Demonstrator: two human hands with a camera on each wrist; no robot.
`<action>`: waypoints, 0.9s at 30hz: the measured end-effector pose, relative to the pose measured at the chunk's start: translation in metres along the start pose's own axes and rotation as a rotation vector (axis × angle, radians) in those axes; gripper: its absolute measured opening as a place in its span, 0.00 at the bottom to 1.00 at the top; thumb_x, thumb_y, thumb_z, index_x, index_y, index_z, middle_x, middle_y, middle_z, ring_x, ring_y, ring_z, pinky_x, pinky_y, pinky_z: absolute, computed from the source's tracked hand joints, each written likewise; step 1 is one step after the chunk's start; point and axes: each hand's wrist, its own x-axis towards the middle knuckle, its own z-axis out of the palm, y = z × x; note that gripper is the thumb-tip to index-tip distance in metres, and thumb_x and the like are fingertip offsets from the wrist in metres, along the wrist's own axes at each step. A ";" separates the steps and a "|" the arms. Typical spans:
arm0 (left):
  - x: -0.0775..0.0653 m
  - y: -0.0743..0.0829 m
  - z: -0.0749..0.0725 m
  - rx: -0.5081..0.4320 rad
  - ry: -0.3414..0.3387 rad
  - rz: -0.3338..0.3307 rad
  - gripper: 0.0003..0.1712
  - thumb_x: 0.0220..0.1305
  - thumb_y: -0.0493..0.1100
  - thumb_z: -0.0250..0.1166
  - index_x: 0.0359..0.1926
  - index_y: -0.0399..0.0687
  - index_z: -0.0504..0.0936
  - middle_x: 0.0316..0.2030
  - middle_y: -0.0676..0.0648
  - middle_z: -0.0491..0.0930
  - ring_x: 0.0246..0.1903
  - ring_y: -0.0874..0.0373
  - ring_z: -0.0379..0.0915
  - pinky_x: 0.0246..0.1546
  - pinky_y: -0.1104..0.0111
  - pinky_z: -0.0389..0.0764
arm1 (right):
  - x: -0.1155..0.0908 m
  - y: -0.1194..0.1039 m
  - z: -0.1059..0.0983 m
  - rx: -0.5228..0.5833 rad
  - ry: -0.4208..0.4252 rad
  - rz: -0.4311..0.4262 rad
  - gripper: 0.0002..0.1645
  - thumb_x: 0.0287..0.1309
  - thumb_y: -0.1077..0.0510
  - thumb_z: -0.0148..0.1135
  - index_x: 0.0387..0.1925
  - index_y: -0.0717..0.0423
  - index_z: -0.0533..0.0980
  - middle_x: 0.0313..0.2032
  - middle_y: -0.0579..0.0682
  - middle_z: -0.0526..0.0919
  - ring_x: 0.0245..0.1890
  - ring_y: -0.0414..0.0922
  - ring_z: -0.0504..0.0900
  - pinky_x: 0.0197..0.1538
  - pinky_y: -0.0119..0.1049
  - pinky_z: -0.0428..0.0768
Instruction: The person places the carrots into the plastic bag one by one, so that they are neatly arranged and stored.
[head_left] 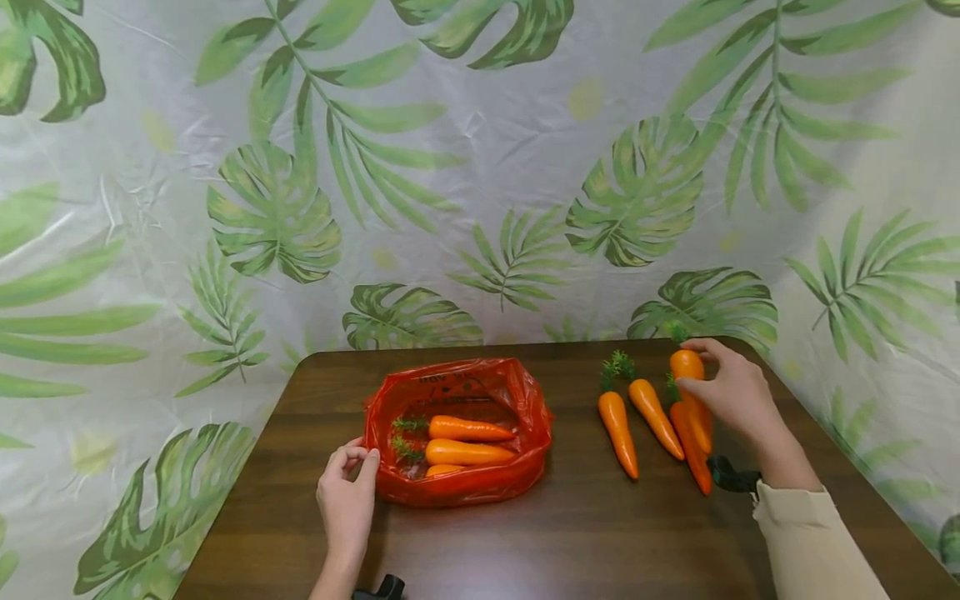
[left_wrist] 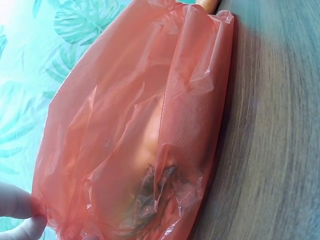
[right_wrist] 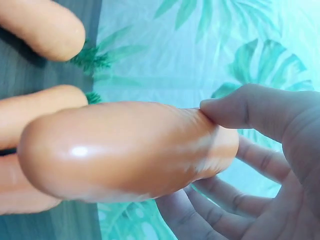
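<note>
A red plastic bag [head_left: 480, 492] lies with its mouth spread wide; inside, an upper carrot [head_left: 471, 429], a middle carrot [head_left: 468, 452] and part of a lower carrot [head_left: 444, 471] show. My left hand [head_left: 348, 492] pinches the bag's left rim between thumb and fingers, as the left wrist view confirms. On the right, my right hand [head_left: 735, 396] holds a carrot [right_wrist: 115, 150] near its leafy top, the tip pointing down toward me. Right beside it lies a redder carrot [head_left: 692, 446], partly overlapped. Further left are two more, an inner carrot [head_left: 656, 419] and an outer carrot [head_left: 618, 435].
Everything stands on a dark wooden table [head_left: 585, 542], whose back edge meets a leaf-patterned cloth [head_left: 517, 167]. Black straps or mounts sit at both wrists. Bare wood lies between the bag and the loose carrots.
</note>
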 end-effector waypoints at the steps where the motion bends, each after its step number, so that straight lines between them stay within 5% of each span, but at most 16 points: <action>1: 0.000 0.000 0.000 -0.004 0.000 -0.002 0.08 0.64 0.38 0.70 0.31 0.40 0.80 0.51 0.44 0.84 0.50 0.47 0.79 0.56 0.50 0.75 | 0.000 -0.003 0.000 0.006 -0.003 -0.001 0.35 0.59 0.47 0.71 0.65 0.50 0.70 0.57 0.67 0.77 0.37 0.56 0.81 0.30 0.41 0.77; 27: 0.001 0.000 -0.001 -0.013 -0.004 0.000 0.07 0.64 0.37 0.69 0.32 0.39 0.80 0.51 0.43 0.83 0.51 0.46 0.79 0.56 0.49 0.74 | 0.008 -0.058 0.017 0.124 -0.056 -0.047 0.35 0.60 0.53 0.72 0.67 0.46 0.70 0.62 0.65 0.75 0.45 0.59 0.85 0.36 0.46 0.84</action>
